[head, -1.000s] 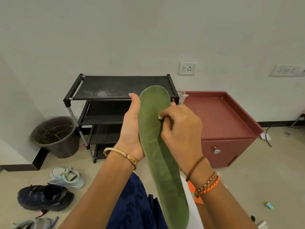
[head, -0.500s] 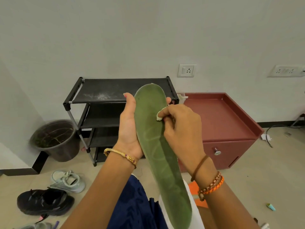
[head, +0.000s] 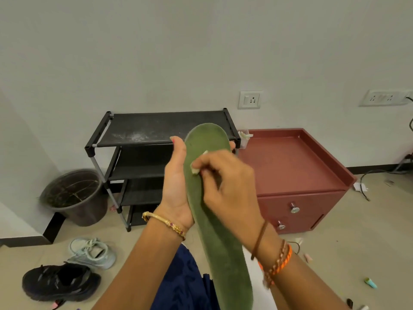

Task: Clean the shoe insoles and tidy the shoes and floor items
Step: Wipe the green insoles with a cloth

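Green insole (head: 212, 220) — light, likely flexible. Left hand (head: 176, 186) grips its upper edge; right hand (head: 225, 186) pinches a pale wipe (head: 196, 168) against it — support the middle.

1. A plain pale wall (head: 201, 52) carries two socket plates (head: 249, 99).
2. A black rack (head: 161, 128) stands beside a maroon cabinet (head: 297, 198).
3. A dark pot (head: 73, 198) sits on the beige floor (head: 368, 231).

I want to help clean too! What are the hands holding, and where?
Left hand grips the green insole near its toe; right hand pinches a small pale wipe.
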